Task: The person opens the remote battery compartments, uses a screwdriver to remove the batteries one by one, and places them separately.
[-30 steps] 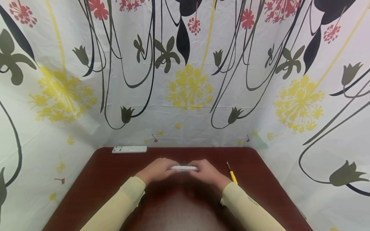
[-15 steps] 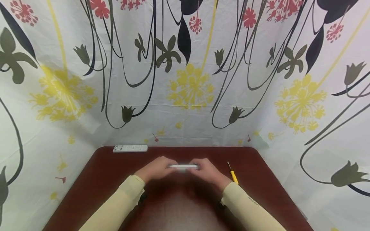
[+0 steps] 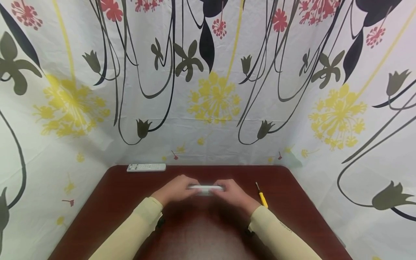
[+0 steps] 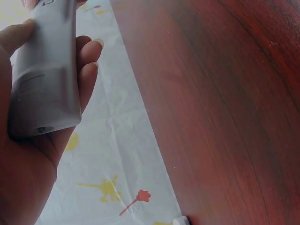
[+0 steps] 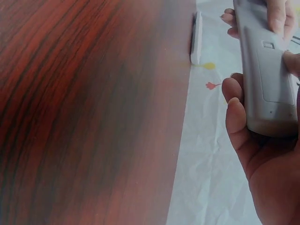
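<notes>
Presently held: one grey remote control (image 3: 206, 188), gripped at both ends above the middle of the dark red wooden table (image 3: 113, 202), back face towards the wrist cameras.
Left hand (image 3: 175, 190): fingers curled round the remote's left end, thumb along its edge.
Right hand (image 3: 232, 193): fingers wrapped under the other end, thumb pressed on the battery cover (image 5: 276, 75) near its small catch.
Cover: seated flush, as far as the right wrist view showed; no gap or batteries visible. Judged: opening of the compartment not yet achieved, the thumb only placed for it.
Also on the table: a second white remote (image 3: 146, 167), lying flat at the far left edge against the curtain; a yellow-handled screwdriver (image 3: 261, 196), lying untouched just right of the right hand.
Surround: flowered white curtain (image 3: 208, 90) on three sides.
</notes>
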The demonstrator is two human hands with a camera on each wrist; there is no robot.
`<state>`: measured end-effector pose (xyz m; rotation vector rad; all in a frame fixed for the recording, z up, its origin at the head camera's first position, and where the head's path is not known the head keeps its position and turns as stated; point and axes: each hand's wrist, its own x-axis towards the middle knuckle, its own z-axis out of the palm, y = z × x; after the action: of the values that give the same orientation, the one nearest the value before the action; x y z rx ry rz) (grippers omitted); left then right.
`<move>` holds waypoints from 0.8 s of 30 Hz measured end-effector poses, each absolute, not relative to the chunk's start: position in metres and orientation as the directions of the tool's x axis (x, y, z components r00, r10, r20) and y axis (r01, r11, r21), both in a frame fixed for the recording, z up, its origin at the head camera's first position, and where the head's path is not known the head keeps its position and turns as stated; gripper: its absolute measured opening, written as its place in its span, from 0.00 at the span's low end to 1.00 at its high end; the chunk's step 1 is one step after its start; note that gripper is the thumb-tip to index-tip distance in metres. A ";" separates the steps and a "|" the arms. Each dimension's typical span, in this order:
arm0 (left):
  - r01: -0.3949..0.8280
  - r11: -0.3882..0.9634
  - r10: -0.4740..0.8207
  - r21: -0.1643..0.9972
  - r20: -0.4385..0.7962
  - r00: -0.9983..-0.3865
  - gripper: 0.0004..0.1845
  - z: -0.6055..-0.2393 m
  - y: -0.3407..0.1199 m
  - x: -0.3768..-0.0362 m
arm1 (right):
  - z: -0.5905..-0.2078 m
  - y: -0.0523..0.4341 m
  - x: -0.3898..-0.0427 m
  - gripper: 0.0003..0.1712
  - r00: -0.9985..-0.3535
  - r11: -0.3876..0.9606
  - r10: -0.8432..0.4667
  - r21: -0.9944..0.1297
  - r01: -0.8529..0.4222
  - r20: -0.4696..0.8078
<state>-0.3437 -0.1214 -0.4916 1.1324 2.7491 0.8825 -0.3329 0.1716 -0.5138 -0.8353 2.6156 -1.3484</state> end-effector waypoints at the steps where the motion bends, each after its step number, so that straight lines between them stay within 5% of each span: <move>1: 0.635 0.572 0.658 0.518 0.173 -0.733 0.09 -0.492 -0.121 -0.344 | -0.514 0.172 -0.333 0.13 -0.854 0.444 -0.498 -0.801 -0.400 0.151; 7: 0.635 0.590 0.650 0.499 0.173 -0.740 0.05 -0.492 -0.122 -0.344 | -0.514 0.173 -0.330 0.20 -0.878 0.358 -0.476 -0.904 -0.234 0.039; 24: 0.643 0.648 0.641 0.409 0.163 -0.750 0.19 -0.494 -0.119 -0.338 | -0.518 0.175 -0.336 0.23 -0.880 0.374 -0.472 -0.915 -0.155 -0.044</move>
<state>-0.3384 -0.1191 -0.4938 1.1121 2.8552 0.7100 -0.3359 0.1747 -0.5182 -0.5526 2.3400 -1.5090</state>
